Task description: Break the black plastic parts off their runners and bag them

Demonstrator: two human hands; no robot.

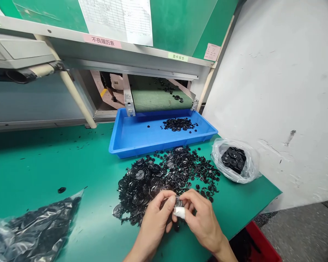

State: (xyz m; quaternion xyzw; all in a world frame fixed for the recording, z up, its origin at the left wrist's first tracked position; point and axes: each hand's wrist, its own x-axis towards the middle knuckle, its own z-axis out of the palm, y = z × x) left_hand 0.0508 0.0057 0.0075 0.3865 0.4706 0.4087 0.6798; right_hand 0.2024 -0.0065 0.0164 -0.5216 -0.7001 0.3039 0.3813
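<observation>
over the flat green bench [93, 174], the left hand [159, 213] and right hand [200, 214] both pinch a round dark plastic disc [178, 201], seemingly fingertip handling that next calls for steadiness.

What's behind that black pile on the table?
Behind the pile stands a blue tray holding more black parts, then a conveyor whose near end covers part of the tray's far rim. The left hand and right hand hide some of the pile.
</observation>
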